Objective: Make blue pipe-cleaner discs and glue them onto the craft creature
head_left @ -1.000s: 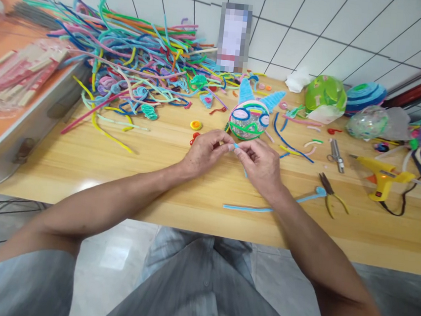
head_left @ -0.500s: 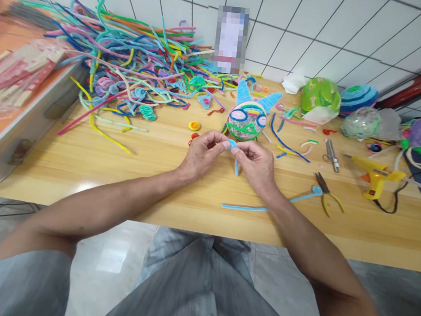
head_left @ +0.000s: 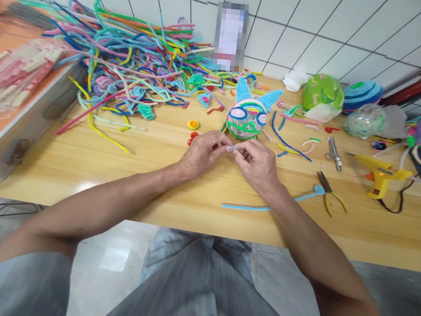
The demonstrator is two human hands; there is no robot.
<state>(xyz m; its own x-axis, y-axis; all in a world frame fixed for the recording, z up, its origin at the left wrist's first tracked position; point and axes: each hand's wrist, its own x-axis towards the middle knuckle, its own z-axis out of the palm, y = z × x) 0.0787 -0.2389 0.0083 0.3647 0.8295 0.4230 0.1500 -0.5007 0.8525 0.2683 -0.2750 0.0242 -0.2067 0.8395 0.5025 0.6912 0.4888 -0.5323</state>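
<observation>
Right now both our hands are busy at one spot: the left hand (head_left: pixel 205 152) and the right hand (head_left: pixel 258 161) pinch a small blue piece (head_left: pixel 233 149) between thumbs and fingers, tip to tip. Most of it is covered by our fingers, so we cannot tell its shape. Just beyond our fingertips stands the eared ball (head_left: pixel 243 127); whether our knuckles touch it, we cannot tell.

We see a few ways this could go badly. So small a piece, gripped only by the fingertips, could slip or spring loose if one pinch slackens. Pushing our hands forward might knock the ball, which looks round enough to roll. Near the left hand, on its far side, lie a yellow disc (head_left: pixel 193 125) and some red curls (head_left: pixel 192 138), which a careless knuckle could sweep aside.

Closer to our body than the hands, a blue strip (head_left: pixel 245 207) runs behind the right forearm, and dragging that arm could shift it. Well out to the right of the right hand, past the pliers (head_left: pixel 328 193), lies a yellow glue gun (head_left: pixel 382 177); we cannot tell if it is hot, but a blind reach that way could mean a burn.
</observation>
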